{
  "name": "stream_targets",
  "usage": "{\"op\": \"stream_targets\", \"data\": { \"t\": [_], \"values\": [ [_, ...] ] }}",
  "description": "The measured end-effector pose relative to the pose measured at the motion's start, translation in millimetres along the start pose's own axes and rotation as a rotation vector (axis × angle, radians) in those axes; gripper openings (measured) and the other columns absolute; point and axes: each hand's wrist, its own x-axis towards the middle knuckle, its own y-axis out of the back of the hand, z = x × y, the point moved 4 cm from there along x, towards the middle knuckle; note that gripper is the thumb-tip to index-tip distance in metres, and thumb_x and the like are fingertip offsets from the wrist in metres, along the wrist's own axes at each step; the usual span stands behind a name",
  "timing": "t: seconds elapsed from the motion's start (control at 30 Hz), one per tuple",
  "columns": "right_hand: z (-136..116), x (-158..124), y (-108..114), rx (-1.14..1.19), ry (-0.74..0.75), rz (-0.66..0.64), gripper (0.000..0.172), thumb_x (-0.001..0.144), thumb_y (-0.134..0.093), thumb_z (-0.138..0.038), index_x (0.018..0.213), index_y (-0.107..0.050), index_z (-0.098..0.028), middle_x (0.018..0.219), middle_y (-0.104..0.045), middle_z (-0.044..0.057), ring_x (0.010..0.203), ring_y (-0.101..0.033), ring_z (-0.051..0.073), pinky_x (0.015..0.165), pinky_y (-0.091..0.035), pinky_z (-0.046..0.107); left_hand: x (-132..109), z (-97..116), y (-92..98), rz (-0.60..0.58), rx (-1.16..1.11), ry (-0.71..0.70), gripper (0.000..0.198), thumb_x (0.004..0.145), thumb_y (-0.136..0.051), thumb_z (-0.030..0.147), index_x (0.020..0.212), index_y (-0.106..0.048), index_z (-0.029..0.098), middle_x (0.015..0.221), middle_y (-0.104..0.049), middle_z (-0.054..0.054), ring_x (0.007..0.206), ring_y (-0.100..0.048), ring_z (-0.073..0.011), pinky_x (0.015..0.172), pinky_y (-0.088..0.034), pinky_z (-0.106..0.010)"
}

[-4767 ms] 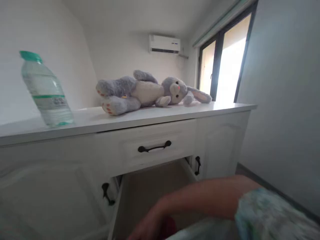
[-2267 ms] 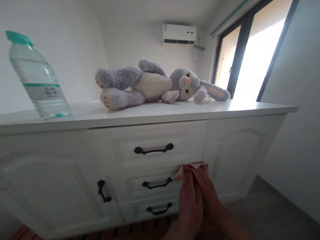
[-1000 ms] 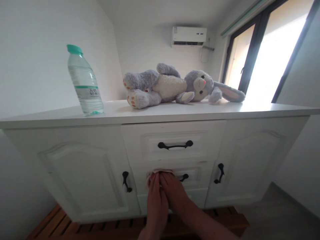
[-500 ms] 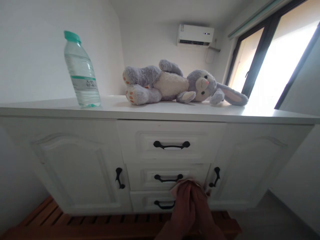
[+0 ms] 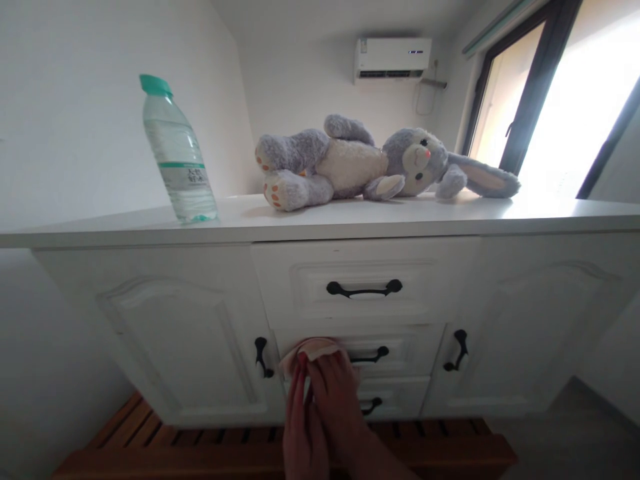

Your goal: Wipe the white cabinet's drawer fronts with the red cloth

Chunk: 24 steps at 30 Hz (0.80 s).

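Note:
A pinkish cloth [image 5: 311, 349] lies pressed against the left end of the middle drawer [image 5: 410, 348] of a white cabinet [image 5: 175, 320]. My left hand [image 5: 299, 427] and my right hand [image 5: 336, 399] lie side by side on the cloth, fingers pointing up and flat against the drawer front. The right hand covers the left tip of the drawer's black handle [image 5: 371, 355]. Most of the cloth is hidden under my fingers.
A water bottle [image 5: 179, 160] with a green cap and a grey plush rabbit [image 5: 360, 160] lying on its side sit on the cabinet top. Cabinet doors flank three shut drawers. A wooden slatted base [image 5: 200, 447] runs underneath. A window [image 5: 550, 100] is at the right.
Both hands and the cloth have slid from the right end of the middle drawer to its left end and slightly up. A drawer that stood open at the start is shut.

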Motion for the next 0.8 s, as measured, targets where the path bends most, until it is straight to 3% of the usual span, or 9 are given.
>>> {"op": "stream_targets", "data": {
  "t": [0.1, 0.2, 0.27, 0.33, 0.43, 0.53, 0.63, 0.8],
  "values": [
    [35, 5, 62, -0.085, 0.004, -0.024, 0.035, 0.092, -0.057, -0.010, 0.126, -0.062, -0.015, 0.118, -0.071, 0.012, 0.111, -0.062, 0.028, 0.107, -0.045, 0.050, -10, 14, -13.4, -0.092, -0.250, 0.045, 0.046, 0.097, -0.048, 0.032, 0.143, -0.053, 0.030, 0.159, -0.051, -0.011, 0.145, -0.050, -0.0245, 0.114, -0.051, -0.041],
    [70, 4, 103, -0.210, -0.079, -0.196, 0.036, 0.086, -0.058, -0.003, 0.119, -0.066, -0.013, 0.110, -0.071, 0.015, 0.104, -0.062, 0.030, 0.098, -0.050, 0.047, -46, -27, -26.9, -0.052, -0.458, 0.172, 0.037, 0.093, -0.052, 0.043, 0.117, -0.073, 0.025, 0.130, -0.074, -0.014, 0.117, -0.071, -0.0241, 0.096, -0.061, -0.034],
    [82, 8, 107, -0.227, -0.184, -0.345, 0.037, 0.084, -0.054, 0.001, 0.115, -0.069, -0.014, 0.108, -0.070, 0.016, 0.101, -0.063, 0.031, 0.092, -0.052, 0.046, -73, -70, -35.1, -0.024, -0.471, 0.373, 0.035, 0.088, -0.060, 0.047, 0.105, -0.077, 0.022, 0.118, -0.079, -0.014, 0.113, -0.072, -0.0263, 0.098, -0.059, -0.036],
    [81, 18, 95, -0.183, -0.258, -0.466, 0.035, 0.084, -0.052, 0.001, 0.106, -0.071, -0.017, 0.100, -0.071, 0.013, 0.091, -0.064, 0.029, 0.087, -0.052, 0.043, -96, -109, -42.0, 0.027, -0.482, 0.625, 0.028, 0.077, -0.073, 0.042, 0.095, -0.078, 0.021, 0.108, -0.081, -0.012, 0.106, -0.073, -0.0265, 0.096, -0.058, -0.036],
    [69, 38, 74, -0.117, -0.266, -0.526, 0.024, 0.087, -0.054, -0.007, 0.097, -0.071, -0.021, 0.088, -0.072, 0.008, 0.081, -0.064, 0.025, 0.084, -0.051, 0.039, -114, -144, -61.0, 0.049, -0.603, 1.105, 0.015, 0.067, -0.079, 0.022, 0.082, -0.074, 0.020, 0.077, -0.079, -0.004, 0.073, -0.072, -0.0189, 0.069, -0.057, -0.029],
    [63, 47, 76, -0.092, -0.164, -0.541, 0.021, 0.091, -0.055, -0.015, 0.105, -0.069, -0.020, 0.101, -0.074, 0.010, 0.096, -0.065, 0.028, 0.091, -0.049, 0.042, -108, -144, -90.3, -0.028, -0.761, 1.379, 0.005, 0.074, -0.069, 0.018, 0.072, -0.066, 0.020, 0.059, -0.071, 0.000, 0.056, -0.067, -0.0173, 0.055, -0.050, -0.029],
    [68, 35, 97, -0.104, -0.135, -0.502, 0.019, 0.093, -0.056, -0.016, 0.106, -0.070, -0.020, 0.104, -0.074, 0.011, 0.101, -0.066, 0.029, 0.096, -0.048, 0.045, -90, -129, -114.5, -0.021, -0.884, 1.369, 0.002, 0.080, -0.064, 0.022, 0.078, -0.065, 0.020, 0.068, -0.075, -0.002, 0.062, -0.071, -0.0172, 0.062, -0.056, -0.031],
    [79, -17, 122, 0.077, -0.301, -0.203, 0.030, 0.099, -0.045, -0.019, 0.123, -0.063, -0.021, 0.116, -0.071, 0.012, 0.108, -0.068, 0.025, 0.090, -0.056, 0.039, -74, -113, -129.9, 0.023, -0.893, 1.322, 0.011, 0.077, -0.073, 0.025, 0.081, -0.065, 0.019, 0.065, -0.073, 0.002, 0.049, -0.061, -0.0093, 0.051, -0.048, -0.022]
  ]
}}
